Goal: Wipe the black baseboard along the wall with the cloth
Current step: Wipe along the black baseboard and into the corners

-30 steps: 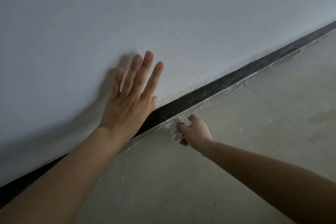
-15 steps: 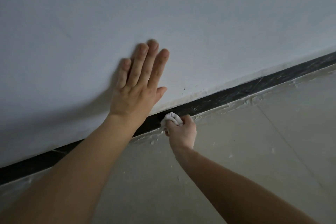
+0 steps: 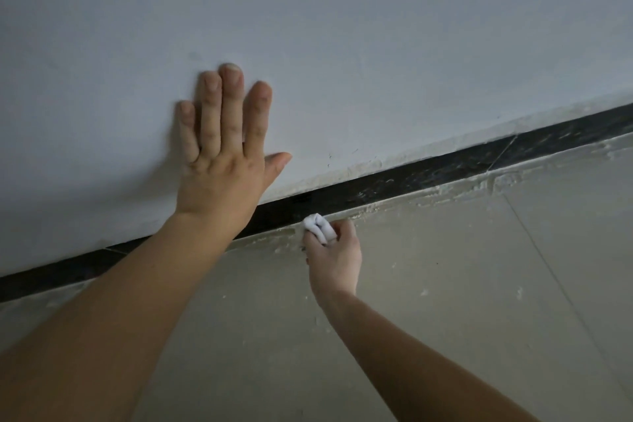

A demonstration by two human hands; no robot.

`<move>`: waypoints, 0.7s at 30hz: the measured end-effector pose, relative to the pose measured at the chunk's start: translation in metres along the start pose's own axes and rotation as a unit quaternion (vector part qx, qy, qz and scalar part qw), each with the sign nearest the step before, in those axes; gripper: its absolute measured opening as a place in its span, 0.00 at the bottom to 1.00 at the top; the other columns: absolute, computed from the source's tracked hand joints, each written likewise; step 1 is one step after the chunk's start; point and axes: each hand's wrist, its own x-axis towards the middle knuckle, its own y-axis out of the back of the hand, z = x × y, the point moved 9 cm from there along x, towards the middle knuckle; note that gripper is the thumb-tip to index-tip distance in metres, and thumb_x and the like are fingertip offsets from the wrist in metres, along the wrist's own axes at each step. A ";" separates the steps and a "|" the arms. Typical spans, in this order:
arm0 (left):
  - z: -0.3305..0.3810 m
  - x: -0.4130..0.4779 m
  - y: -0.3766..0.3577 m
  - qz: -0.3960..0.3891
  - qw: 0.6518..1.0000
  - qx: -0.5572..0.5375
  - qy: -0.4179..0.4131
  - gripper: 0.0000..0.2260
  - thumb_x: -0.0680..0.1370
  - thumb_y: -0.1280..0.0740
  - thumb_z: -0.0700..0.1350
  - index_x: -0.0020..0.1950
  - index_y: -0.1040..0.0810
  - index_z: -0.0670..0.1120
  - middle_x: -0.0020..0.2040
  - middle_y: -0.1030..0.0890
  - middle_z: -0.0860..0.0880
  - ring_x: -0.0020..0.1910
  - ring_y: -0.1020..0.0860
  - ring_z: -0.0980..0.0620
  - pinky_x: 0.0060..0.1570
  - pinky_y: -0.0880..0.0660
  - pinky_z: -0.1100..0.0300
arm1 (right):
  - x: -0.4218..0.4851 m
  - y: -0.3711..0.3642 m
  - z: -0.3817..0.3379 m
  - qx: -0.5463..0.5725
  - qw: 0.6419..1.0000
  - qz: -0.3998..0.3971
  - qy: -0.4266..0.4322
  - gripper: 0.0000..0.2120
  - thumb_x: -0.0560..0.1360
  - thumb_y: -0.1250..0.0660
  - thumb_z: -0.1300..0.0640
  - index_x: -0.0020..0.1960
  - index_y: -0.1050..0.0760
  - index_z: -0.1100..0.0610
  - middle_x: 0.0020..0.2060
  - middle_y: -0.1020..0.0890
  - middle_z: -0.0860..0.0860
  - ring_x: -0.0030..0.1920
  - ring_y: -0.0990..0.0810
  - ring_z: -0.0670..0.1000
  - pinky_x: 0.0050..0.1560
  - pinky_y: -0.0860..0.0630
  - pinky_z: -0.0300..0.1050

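Head view looks down on the black baseboard [image 3: 428,175], a long narrow strip at the foot of the white wall [image 3: 376,44]. Its long axis runs from lower left up to the right edge of the picture, following the joint with the floor [image 3: 462,301]. The right hand [image 3: 334,257] has its fingers curled tight round a small white cloth [image 3: 318,228]. The wad pokes out of the fist toward the board, touching it low down, right at the crusty filler line [image 3: 428,197] under the black face. That seems the main risk to me: the cloth could ride along the rough filler and miss the black face above it, or drag loose crumbs up and smear them over it. So little cloth shows past the fingers that the fingertips might scrape too. The left hand [image 3: 222,164] lies flat on the wall, fingers straight and close together, holding nothing. A hard lean there could mark the paint. Its forearm crosses the board, so the stretch underneath might get skipped.
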 end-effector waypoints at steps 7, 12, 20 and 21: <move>0.002 0.000 -0.001 -0.017 1.000 -0.018 0.010 0.44 0.79 0.43 0.65 0.76 0.67 0.39 0.74 0.60 0.31 0.73 0.68 0.36 0.71 0.66 0.44 | 0.001 -0.043 0.013 0.024 0.996 -0.009 -0.088 0.06 0.70 0.31 0.61 0.41 0.29 0.57 0.35 0.23 0.48 0.35 0.24 0.47 0.30 0.32 0.34; 0.003 0.001 -0.004 -0.002 0.999 -0.031 0.018 0.45 0.79 0.44 0.66 0.76 0.67 0.39 0.73 0.73 0.38 0.72 0.72 0.41 0.71 0.67 0.44 | 0.012 -0.022 0.015 0.100 0.987 0.037 -0.122 0.03 0.69 0.31 0.64 0.42 0.23 0.60 0.31 0.22 0.48 0.30 0.25 0.45 0.26 0.31 0.31; 0.001 0.002 -0.006 0.014 1.000 -0.022 0.011 0.45 0.78 0.44 0.67 0.76 0.66 0.39 0.73 0.72 0.38 0.73 0.71 0.41 0.71 0.68 0.45 | 0.028 0.051 -0.001 0.223 0.956 0.139 -0.130 0.04 0.72 0.33 0.67 0.45 0.27 0.62 0.35 0.23 0.54 0.33 0.25 0.49 0.38 0.21 0.45; 0.000 0.002 -0.005 0.015 1.000 -0.021 0.011 0.45 0.78 0.44 0.67 0.76 0.66 0.39 0.73 0.72 0.38 0.73 0.71 0.41 0.71 0.68 0.45 | 0.029 0.056 -0.003 0.227 0.955 0.140 -0.130 0.04 0.73 0.34 0.66 0.47 0.28 0.63 0.35 0.24 0.54 0.33 0.25 0.49 0.37 0.21 0.45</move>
